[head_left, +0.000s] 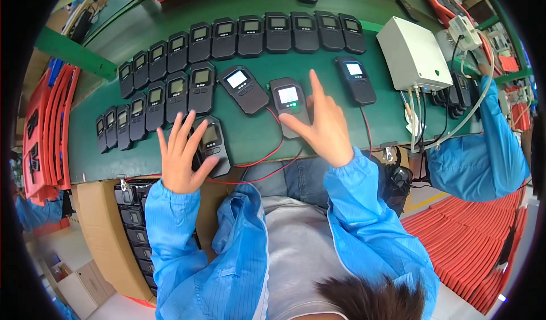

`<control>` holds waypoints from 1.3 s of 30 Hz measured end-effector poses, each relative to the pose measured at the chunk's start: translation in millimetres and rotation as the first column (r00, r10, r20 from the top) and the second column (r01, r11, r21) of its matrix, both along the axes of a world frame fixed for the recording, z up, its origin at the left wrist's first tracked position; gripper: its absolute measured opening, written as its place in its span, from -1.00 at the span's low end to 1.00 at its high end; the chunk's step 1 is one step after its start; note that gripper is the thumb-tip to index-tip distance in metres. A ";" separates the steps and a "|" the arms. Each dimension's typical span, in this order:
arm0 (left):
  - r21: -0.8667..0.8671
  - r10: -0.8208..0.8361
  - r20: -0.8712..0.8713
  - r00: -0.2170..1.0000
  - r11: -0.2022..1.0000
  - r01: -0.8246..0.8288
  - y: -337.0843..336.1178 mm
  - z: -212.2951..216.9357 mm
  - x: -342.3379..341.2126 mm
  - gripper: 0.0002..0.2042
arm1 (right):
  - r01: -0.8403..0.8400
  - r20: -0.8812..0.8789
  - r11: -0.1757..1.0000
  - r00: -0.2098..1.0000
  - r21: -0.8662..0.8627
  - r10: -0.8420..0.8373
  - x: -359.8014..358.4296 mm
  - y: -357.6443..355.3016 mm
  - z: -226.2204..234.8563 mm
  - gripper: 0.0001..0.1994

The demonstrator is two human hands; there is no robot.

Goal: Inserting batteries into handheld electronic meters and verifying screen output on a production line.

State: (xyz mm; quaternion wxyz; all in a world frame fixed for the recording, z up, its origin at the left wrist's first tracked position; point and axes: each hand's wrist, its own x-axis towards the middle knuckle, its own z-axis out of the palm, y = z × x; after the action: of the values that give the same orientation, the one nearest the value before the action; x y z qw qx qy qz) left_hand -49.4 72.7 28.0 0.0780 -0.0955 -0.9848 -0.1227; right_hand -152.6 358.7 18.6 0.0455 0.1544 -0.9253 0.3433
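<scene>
My left hand (181,156) is open, fingers spread, over the left edge of a black handheld device (214,143) with an unlit screen near the table's front edge. My right hand (327,124) is open too, its thumb at a second handheld device (289,101) whose screen glows white above a green light. Whether the thumb touches its buttons I cannot tell. Left of that one lies a tilted device (245,91) with a lit screen and a red cable. Farther right, another lit device (356,81) also has a red cable running from its lower end.
Two curved rows of similar dark devices (250,38) stretch across the green table (318,72). A white box (412,52) with cables stands at the right. Red trays (45,132) are stacked at the left. A co-worker's blue sleeve (483,160) reaches in at the right.
</scene>
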 end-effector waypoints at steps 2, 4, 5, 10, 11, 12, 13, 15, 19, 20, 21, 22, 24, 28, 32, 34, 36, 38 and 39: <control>-0.004 0.003 -0.037 0.999 1.000 -0.003 9.2 8.4 -11.7 -0.37 | -0.049 0.008 0.997 0.999 -0.064 0.049 1.8 -2.0 -9.1 -0.17; 0.049 -0.124 -0.059 0.990 0.991 0.127 20.8 18.1 -27.8 -0.48 | -0.060 0.021 0.996 0.998 -0.061 0.061 2.8 2.8 -17.7 -0.22; 0.079 -0.192 -0.075 0.979 0.977 0.198 26.2 21.6 -36.8 -0.53 | -0.059 0.027 0.997 0.998 -0.054 0.061 3.3 4.7 -21.0 -0.25; 0.162 -0.292 -0.215 0.932 0.930 0.329 49.5 38.9 -82.9 -0.68 | -0.020 0.199 0.758 0.960 -0.652 0.197 -4.9 0.8 -21.6 -0.46; 0.305 -0.257 -0.196 0.946 0.901 0.308 56.0 39.2 -92.3 -0.71 | 0.000 0.189 0.673 0.960 -0.740 0.208 -6.2 -1.1 -17.7 -0.52; 0.435 -0.225 -0.177 0.958 0.856 0.281 60.6 39.9 -103.8 -0.74 | 0.011 0.169 0.574 0.960 -0.819 0.222 -10.8 -5.2 -13.4 -0.58; 0.555 -0.196 -0.154 0.968 0.793 0.249 64.1 41.0 -114.9 -0.77 | 0.020 0.146 0.464 0.960 -0.885 0.237 -16.3 -9.6 -8.5 -0.64; 0.640 -0.169 -0.124 0.978 0.739 0.209 68.4 38.6 -133.7 -0.77 | 0.003 0.135 0.440 0.953 -0.898 0.270 -28.4 -20.6 6.5 -0.66; 0.792 -0.128 -0.058 0.990 0.598 0.124 70.5 40.5 -157.1 -0.75 | -0.045 0.108 0.416 0.936 -0.908 0.336 -67.5 -37.1 26.8 -0.68; 0.790 -0.122 -0.074 0.990 0.599 0.133 69.7 42.7 -161.0 -0.73 | -0.076 0.086 0.435 0.936 -0.897 0.341 -78.3 -40.9 29.6 -0.68; 0.787 -0.115 -0.090 0.989 0.601 0.141 68.6 44.4 -165.3 -0.72 | -0.107 0.065 0.453 0.935 -0.885 0.348 -85.9 -44.6 32.5 -0.67; 0.781 -0.104 -0.100 0.989 0.608 0.143 65.6 45.2 -169.0 -0.72 | -0.122 0.052 0.445 0.932 -0.887 0.359 -90.8 -48.3 36.7 -0.67; 0.884 -0.106 -0.059 0.993 0.456 0.101 60.4 43.0 -178.1 -0.72 | -0.085 0.155 0.467 0.879 -0.880 0.451 -99.4 -50.6 47.3 -0.65; 0.890 -0.112 0.053 0.992 0.456 0.004 54.3 16.3 -198.7 -0.71 | -0.099 0.147 0.626 0.933 -0.773 0.328 -115.3 -62.5 19.2 -0.60; 0.807 -0.101 0.198 0.975 0.581 -0.103 49.4 9.4 -205.9 -0.71 | -0.078 0.065 0.698 0.982 -0.712 0.177 -113.5 -74.1 6.8 -0.57; 0.775 -0.106 0.254 0.962 0.618 -0.136 49.4 17.8 -213.0 -0.71 | -0.053 0.056 0.705 0.990 -0.707 0.130 -112.0 -74.3 4.1 -0.56; 0.690 -0.157 0.187 0.970 0.723 -0.016 52.1 35.2 -220.7 -0.70 | 0.055 0.123 0.684 0.991 -0.727 0.051 -112.6 -73.2 3.2 -0.55; 0.637 -0.186 0.158 0.970 0.770 0.044 47.3 38.5 -236.8 -0.70 | 0.110 0.159 0.667 0.987 -0.737 0.013 -112.3 -70.9 4.7 -0.54; 0.713 -0.190 0.117 0.975 0.700 0.051 35.8 38.9 -254.3 -0.71 | 0.181 0.309 0.592 0.943 -0.786 0.121 -113.9 -69.2 10.2 -0.56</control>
State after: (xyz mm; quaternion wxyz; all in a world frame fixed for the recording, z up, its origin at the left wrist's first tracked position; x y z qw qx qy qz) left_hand -303.7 108.6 66.9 0.0102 -0.1114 -0.8573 -0.5024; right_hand -266.5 289.5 28.8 -0.0396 0.0413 -0.6661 0.7437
